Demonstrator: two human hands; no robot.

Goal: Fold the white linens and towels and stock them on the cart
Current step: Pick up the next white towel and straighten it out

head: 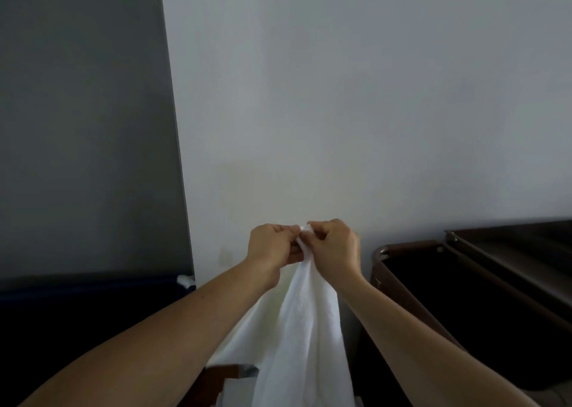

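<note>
A white towel hangs down in front of me, held up at chest height before the wall. My left hand and my right hand are side by side, almost touching, and both pinch the towel's top edge between thumb and fingers. The cloth falls in loose folds between my forearms to the bottom of the frame. At the right stands the dark brown cart, with a deep open bin and a flat shelf top behind it. The towel's lower end is out of view.
A pale wall fills the view ahead, with a grey panel at the left. Below the panel lies a dark blue surface, with a small white thing at its right end. Reddish-brown furniture shows under the towel.
</note>
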